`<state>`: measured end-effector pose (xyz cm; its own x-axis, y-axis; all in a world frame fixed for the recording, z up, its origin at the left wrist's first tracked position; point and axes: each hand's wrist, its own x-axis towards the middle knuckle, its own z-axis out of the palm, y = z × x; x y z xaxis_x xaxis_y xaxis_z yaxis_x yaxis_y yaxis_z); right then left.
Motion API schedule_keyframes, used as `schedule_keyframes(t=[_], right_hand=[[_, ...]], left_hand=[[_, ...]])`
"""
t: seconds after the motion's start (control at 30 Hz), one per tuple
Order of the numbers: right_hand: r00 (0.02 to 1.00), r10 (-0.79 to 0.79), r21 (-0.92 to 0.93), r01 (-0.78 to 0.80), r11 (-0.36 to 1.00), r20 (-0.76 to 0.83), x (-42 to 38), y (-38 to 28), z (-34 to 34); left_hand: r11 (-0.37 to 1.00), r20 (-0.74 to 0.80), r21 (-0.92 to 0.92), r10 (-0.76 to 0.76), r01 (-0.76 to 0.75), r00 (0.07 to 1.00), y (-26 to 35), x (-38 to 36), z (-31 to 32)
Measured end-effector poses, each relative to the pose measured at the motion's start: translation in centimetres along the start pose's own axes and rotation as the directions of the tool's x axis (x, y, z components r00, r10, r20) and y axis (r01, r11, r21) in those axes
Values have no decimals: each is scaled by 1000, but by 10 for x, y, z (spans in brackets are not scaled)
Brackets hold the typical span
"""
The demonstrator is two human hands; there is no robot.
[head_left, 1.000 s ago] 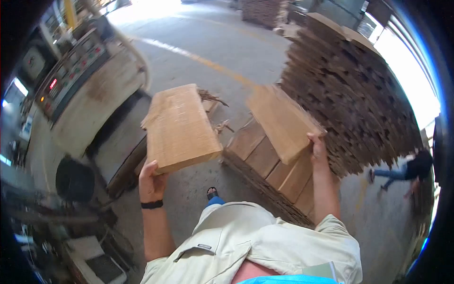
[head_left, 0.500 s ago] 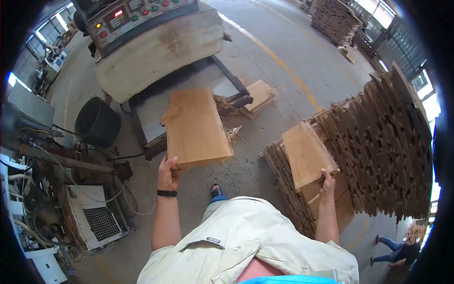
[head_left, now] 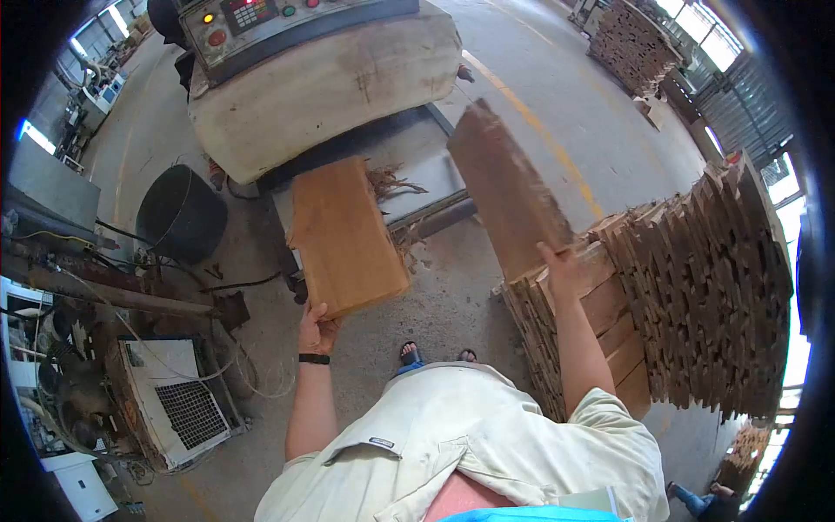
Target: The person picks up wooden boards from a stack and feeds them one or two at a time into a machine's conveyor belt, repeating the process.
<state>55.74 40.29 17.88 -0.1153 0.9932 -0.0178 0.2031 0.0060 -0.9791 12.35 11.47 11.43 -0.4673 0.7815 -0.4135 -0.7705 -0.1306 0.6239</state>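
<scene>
My left fingers [head_left: 318, 311] were clamped on the near end of a light-brown board [head_left: 344, 239]; my right fingers [head_left: 550, 254] gripped a darker board [head_left: 507, 191], tilted, by its near end. A gap parted the boards, both held up in the air. Past them lay the metal bed [head_left: 407, 146], its near edge partly hidden. Stacked boards [head_left: 696, 287] crowded my right, a black tub [head_left: 183, 213] stood leftward, and open concrete floor [head_left: 444, 300] ran between, and beyond the yellow line [head_left: 559, 157].
</scene>
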Motion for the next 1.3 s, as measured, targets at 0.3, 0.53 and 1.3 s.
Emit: schedule_keyframes(t=[0.3, 0.53, 1.3], right_hand=[[716, -460, -632, 690, 352, 526, -5, 27, 77], [745, -392, -603, 668, 437, 540, 3, 50, 58], [724, -356, -520, 679, 518, 590, 49, 26, 23]], left_hand=[[999, -163, -13, 32, -35, 986, -46, 46, -90], [602, -254, 798, 384, -32, 888, -71, 51, -96], [-805, 361, 583, 137, -109, 923, 4, 211, -1]])
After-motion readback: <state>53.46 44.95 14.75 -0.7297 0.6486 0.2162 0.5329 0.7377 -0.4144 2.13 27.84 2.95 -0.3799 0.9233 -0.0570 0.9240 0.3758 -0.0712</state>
